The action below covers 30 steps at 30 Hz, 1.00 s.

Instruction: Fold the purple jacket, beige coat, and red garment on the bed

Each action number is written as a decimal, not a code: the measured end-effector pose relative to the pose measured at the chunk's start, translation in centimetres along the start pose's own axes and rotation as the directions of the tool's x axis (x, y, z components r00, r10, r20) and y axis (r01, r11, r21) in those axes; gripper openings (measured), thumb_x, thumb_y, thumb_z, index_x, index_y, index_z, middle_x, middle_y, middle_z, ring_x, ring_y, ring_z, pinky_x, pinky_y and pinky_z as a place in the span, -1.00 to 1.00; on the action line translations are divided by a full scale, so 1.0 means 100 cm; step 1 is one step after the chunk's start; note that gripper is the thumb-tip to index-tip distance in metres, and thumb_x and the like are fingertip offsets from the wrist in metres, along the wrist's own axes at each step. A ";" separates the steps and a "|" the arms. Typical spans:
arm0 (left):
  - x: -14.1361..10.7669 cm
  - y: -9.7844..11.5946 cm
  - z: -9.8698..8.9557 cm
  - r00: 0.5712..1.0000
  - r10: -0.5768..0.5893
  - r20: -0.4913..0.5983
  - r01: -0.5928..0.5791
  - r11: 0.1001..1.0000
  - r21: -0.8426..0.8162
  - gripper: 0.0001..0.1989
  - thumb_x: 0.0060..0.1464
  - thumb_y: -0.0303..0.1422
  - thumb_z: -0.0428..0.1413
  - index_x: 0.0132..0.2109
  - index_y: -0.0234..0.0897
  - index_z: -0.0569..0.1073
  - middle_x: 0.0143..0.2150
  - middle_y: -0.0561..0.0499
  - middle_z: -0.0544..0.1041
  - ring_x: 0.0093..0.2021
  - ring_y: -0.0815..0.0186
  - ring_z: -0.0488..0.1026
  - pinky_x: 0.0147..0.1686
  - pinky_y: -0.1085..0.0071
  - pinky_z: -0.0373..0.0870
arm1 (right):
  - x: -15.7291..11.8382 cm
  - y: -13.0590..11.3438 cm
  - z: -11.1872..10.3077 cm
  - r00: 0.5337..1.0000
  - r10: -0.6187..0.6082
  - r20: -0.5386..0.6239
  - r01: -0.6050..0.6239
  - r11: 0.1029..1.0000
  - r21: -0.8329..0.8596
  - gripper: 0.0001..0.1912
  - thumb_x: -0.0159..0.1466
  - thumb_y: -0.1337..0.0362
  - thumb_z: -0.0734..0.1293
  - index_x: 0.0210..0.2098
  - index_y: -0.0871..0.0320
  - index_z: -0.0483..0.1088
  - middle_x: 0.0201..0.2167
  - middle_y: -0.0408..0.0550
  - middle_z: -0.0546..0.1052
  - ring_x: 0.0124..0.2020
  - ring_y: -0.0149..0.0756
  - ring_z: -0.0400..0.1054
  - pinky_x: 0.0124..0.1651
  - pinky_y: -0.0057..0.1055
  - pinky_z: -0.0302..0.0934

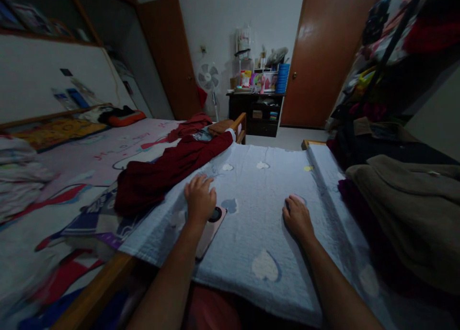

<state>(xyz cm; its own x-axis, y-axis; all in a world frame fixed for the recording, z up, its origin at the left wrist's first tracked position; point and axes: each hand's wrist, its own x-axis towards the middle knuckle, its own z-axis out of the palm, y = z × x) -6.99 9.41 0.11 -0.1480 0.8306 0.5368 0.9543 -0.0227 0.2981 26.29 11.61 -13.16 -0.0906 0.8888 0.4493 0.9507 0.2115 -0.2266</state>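
Note:
My left hand lies on a pale blue cloth printed with hearts, palm down, its fingers spread near the cloth's left side. Beside and partly under my left wrist is a pale pink phone, its back up with a round black camera ring showing. Further right, my right hand rests palm down on the same cloth, fingers loosely bent and apart. A small pinkish patch shows just beyond its fingers; I cannot tell whether it is a print or an object.
A dark red garment lies along the cloth's left edge, beside a bed with a printed sheet. Folded clothes are piled on the right. At the back stand a fan, a dark cabinet and a brown door.

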 end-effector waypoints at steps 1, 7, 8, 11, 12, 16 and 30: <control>0.006 -0.006 -0.012 0.995 -0.067 -0.076 0.073 0.994 0.080 -0.67 0.12 -0.42 0.03 0.03 -0.25 0.47 0.21 -0.18 0.39 0.31 -0.05 0.13 0.26 -0.22 -0.05 | 0.000 0.000 0.001 1.000 -0.001 0.002 0.001 1.000 0.001 -0.65 0.29 0.29 0.20 0.01 0.31 0.39 0.10 0.25 0.40 0.21 -0.05 0.18 0.25 -0.12 0.09; 0.026 -0.042 -0.050 0.936 -0.281 -0.214 0.335 0.897 0.288 -0.51 0.10 -0.43 0.02 0.20 -0.20 0.34 0.39 -0.22 0.10 0.36 -0.19 -0.05 0.15 -0.26 0.07 | 0.000 0.003 0.003 1.000 -0.006 -0.004 0.006 1.000 0.014 -0.66 0.27 0.30 0.21 0.00 0.27 0.40 0.11 0.22 0.40 0.21 -0.04 0.18 0.24 -0.09 0.08; 0.029 -0.049 -0.051 0.934 -0.305 -0.188 0.351 0.886 0.304 -0.50 0.09 -0.44 0.03 0.21 -0.19 0.34 0.40 -0.24 0.07 0.33 -0.21 -0.01 0.11 -0.23 0.15 | 0.000 0.003 0.003 1.000 -0.007 -0.007 0.007 1.000 0.017 -0.66 0.27 0.30 0.21 0.00 0.25 0.41 0.11 0.21 0.40 0.21 -0.05 0.18 0.24 -0.09 0.09; 0.037 -0.069 -0.051 0.929 -0.364 -0.070 0.366 0.872 0.326 -0.49 0.08 -0.44 0.02 0.20 -0.19 0.36 0.32 -0.29 0.21 0.19 -0.20 0.21 -0.03 -0.11 0.32 | 0.001 0.003 0.003 1.000 -0.017 -0.008 0.017 1.000 0.019 -0.67 0.27 0.30 0.20 -0.02 0.25 0.41 0.10 0.20 0.41 0.20 -0.05 0.19 0.24 -0.10 0.08; 0.040 -0.073 -0.051 0.922 -0.386 -0.025 0.373 0.869 0.325 -0.51 0.08 -0.45 0.01 0.18 -0.20 0.39 0.25 -0.30 0.29 0.11 -0.16 0.30 -0.08 -0.05 0.36 | 0.001 0.003 0.003 1.000 -0.020 -0.008 0.020 1.000 0.018 -0.67 0.27 0.30 0.20 -0.02 0.25 0.41 0.09 0.20 0.41 0.19 -0.06 0.19 0.24 -0.11 0.08; 0.054 -0.079 -0.054 0.883 -0.466 0.052 0.430 0.850 0.303 -0.62 0.11 -0.49 -0.06 0.01 -0.25 0.51 -0.03 -0.25 0.49 -0.15 0.00 0.47 -0.23 0.13 0.39 | 0.001 0.001 0.001 1.000 -0.012 -0.009 0.012 1.000 0.019 -0.67 0.27 0.30 0.19 -0.01 0.24 0.40 0.08 0.19 0.42 0.19 -0.07 0.19 0.23 -0.12 0.09; 0.048 0.055 0.004 0.977 0.212 0.033 -0.212 0.977 -0.018 -0.74 0.24 -0.48 -0.09 -0.10 -0.20 0.46 -0.07 -0.05 0.48 -0.05 0.18 0.38 0.00 0.31 0.27 | -0.002 0.001 0.004 1.000 0.010 -0.014 -0.010 1.000 0.024 -0.65 0.29 0.29 0.19 0.03 0.25 0.38 0.13 0.20 0.39 0.22 -0.07 0.18 0.24 -0.10 0.09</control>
<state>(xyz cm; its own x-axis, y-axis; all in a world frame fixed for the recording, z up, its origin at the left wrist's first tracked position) -2.38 13.51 4.00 0.0663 0.8246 0.5619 0.9591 -0.2080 0.1920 26.29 11.59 -13.60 -0.0769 0.8851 0.4590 0.9443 0.2124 -0.2514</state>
